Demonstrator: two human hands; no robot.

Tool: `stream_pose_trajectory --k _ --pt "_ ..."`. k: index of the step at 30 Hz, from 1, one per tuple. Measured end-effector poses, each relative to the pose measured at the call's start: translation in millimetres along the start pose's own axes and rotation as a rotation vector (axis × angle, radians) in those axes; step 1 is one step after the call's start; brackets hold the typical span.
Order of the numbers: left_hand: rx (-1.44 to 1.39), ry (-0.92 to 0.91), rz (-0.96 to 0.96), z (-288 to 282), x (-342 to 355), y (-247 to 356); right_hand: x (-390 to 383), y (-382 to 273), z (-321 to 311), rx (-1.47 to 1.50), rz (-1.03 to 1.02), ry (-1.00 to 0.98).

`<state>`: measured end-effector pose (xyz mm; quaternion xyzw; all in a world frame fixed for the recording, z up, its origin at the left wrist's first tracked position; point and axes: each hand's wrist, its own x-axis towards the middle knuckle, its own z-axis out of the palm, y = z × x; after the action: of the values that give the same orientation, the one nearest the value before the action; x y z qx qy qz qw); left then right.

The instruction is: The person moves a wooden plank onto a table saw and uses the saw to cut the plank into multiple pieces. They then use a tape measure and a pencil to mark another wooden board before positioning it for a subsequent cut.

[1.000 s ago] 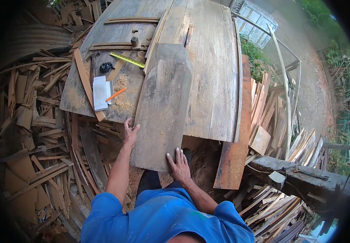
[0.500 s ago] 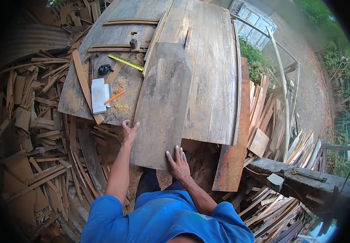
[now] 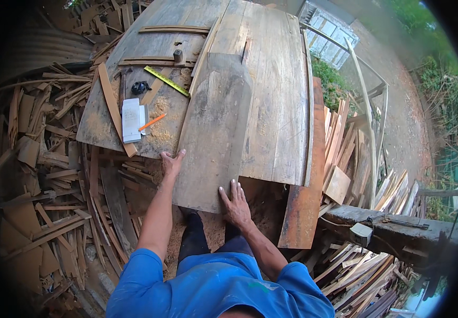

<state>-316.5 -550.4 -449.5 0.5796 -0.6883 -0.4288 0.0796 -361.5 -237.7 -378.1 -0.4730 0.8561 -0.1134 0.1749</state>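
A long, weathered grey wooden board (image 3: 213,127) lies on the plank tabletop (image 3: 279,122), its near end sticking out over the front edge toward me. At the board's left edge is my left hand (image 3: 172,163), thumb and a finger spread apart, the thumb touching the edge; its other fingers are hidden. My right hand (image 3: 236,205) rests on the near right edge, fingers stretched out. Left of the board lie a yellow measuring tape (image 3: 166,80), an orange pencil (image 3: 152,122), a white box (image 3: 132,121) and a small black object (image 3: 141,87).
A narrow wood strip (image 3: 113,108) lies at the table's left, near sawdust (image 3: 161,132). Scrap wood (image 3: 54,212) is heaped to the left, with more pieces (image 3: 359,281) at the lower right. A reddish-brown plank (image 3: 300,212) leans beside the table; a thick beam (image 3: 393,230) stands at right.
The board has slid slightly away from me across the tabletop, both hands moving along with it. The view has shifted a little too.
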Motion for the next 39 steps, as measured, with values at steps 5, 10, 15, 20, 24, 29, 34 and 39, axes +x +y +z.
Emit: stream_pose_trajectory --k 5,10,15,20,24,29,34,39 --pt "0.014 0.003 0.029 4.3 7.4 -4.4 6.6 8.2 -1.9 -0.039 -0.002 0.026" --pt "0.026 -0.002 0.01 11.0 3.3 -4.1 5.5 10.7 -6.7 -0.052 0.01 0.04" --pt "-0.001 0.013 0.23 -19.8 -18.5 -47.6 -20.7 -18.4 9.8 -0.088 -0.048 0.121" --pt "0.054 -0.303 0.15 -61.4 -125.8 -114.5 -108.2 -68.8 -14.1 -0.086 -0.004 -0.322" --pt "0.04 -0.395 -0.01 -103.2 -190.8 -149.9 -9.9 -86.7 -48.2 0.017 -0.127 -0.261" --pt "0.014 -0.534 -0.07 -117.3 -198.4 -176.1 302.2 -133.4 -50.1 0.132 -0.298 0.182" --pt "0.041 -0.7 -0.142 -110.1 -177.3 -179.0 529.3 -170.9 -42.1 0.179 -0.263 0.276" --pt "-0.259 -0.902 -0.135 -96.6 -158.1 -221.6 601.7 -194.3 0.0 -0.163 -0.281 -0.022"
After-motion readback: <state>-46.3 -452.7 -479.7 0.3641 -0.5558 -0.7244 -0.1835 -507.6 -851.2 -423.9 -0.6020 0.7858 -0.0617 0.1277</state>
